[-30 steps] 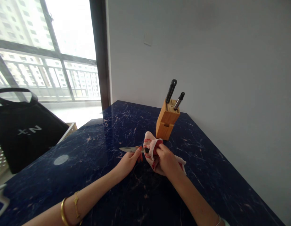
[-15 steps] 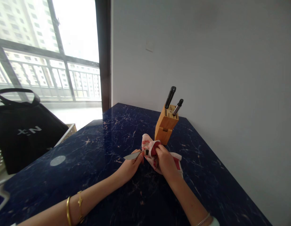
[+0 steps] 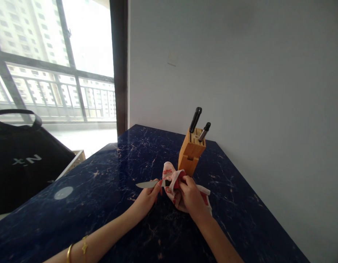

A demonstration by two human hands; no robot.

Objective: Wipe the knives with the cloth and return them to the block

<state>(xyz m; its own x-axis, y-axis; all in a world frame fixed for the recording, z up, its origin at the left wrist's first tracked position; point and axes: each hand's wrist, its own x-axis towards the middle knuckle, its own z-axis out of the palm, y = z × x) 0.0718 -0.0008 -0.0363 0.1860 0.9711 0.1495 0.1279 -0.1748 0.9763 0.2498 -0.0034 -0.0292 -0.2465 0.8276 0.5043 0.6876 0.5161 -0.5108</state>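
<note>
A small knife (image 3: 146, 185) lies across between my hands, its blade pointing left and a bit of dark handle showing. My left hand (image 3: 149, 195) pinches the blade near the handle. Around the rest of the handle is a white and red cloth (image 3: 176, 182) with red lettering, and my right hand (image 3: 191, 193) grips the handle through it. The cloth's loose end hangs out under the right wrist. Just behind the cloth stands a wooden knife block (image 3: 191, 153), holding a black-handled knife (image 3: 195, 119) and a tool with a black and silver handle (image 3: 204, 131).
The dark blue marbled table (image 3: 147, 153) meets a grey wall (image 3: 240, 91) at the back and right. A round pale disc (image 3: 63, 193) lies on its left side. Beyond the left edge are a black bag (image 3: 29, 171) and a window.
My left hand and the blade have shifted slightly left, and more of the dark handle shows beside the cloth. The whole view has tilted slightly.
</note>
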